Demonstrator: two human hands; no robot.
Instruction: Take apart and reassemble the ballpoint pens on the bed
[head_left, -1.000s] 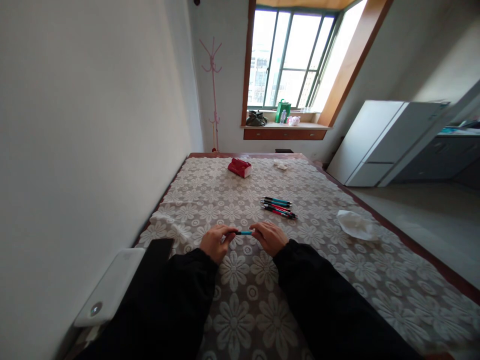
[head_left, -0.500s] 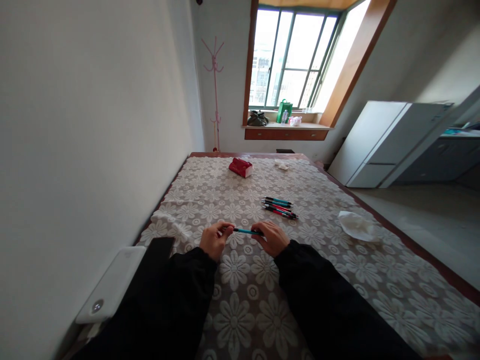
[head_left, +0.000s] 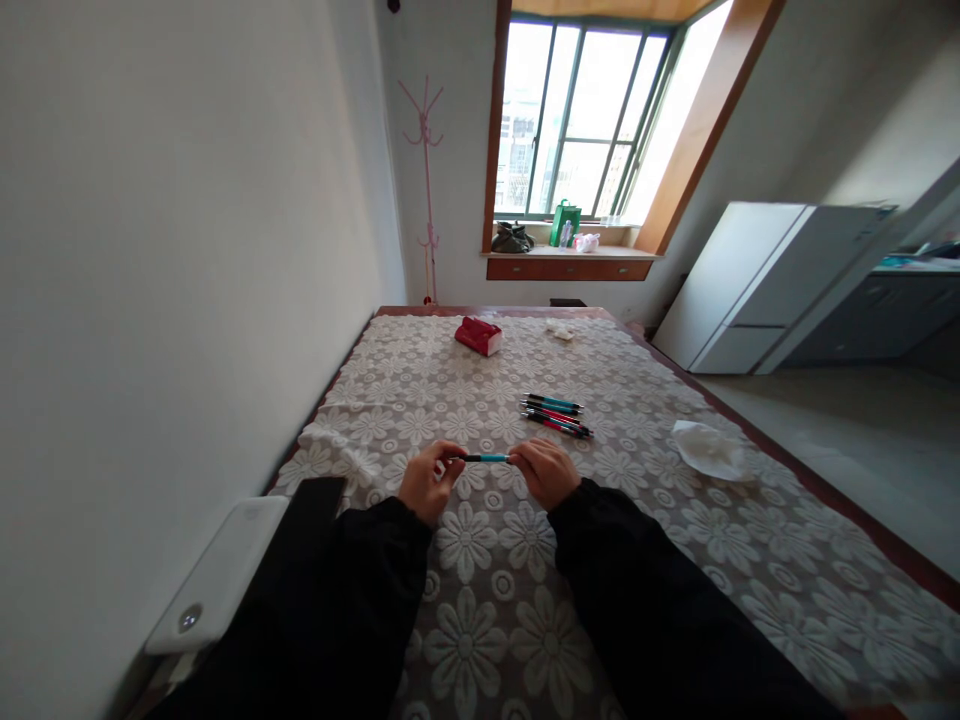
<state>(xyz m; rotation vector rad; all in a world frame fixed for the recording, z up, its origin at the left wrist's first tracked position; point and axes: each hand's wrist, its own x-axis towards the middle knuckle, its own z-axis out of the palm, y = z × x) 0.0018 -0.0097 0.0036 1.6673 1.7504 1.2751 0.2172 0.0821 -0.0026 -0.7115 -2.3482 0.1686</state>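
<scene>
A blue-and-black pen point(head_left: 491, 458) is held level between my two hands, above the patterned tablecloth. My left hand point(head_left: 430, 480) pinches its black end between thumb and fingers. At the other end, the fingertips of my right hand point(head_left: 547, 471) close on the blue part's tip. Just beyond my right hand lie several pens point(head_left: 556, 417) side by side on the cloth, some blue and black, others red and black.
A red tissue pack point(head_left: 478, 336) lies farther back, with a crumpled white scrap point(head_left: 559, 331) to its right. White paper point(head_left: 709, 450) rests at the right. By the left wall are a white device point(head_left: 217, 575) and a dark flat object point(head_left: 319, 495).
More of the pen's black section shows beside my left fingers, and its blue part now reaches my right fingertips. My right fingers sit nearer the pen's end. The pens on the cloth stay put.
</scene>
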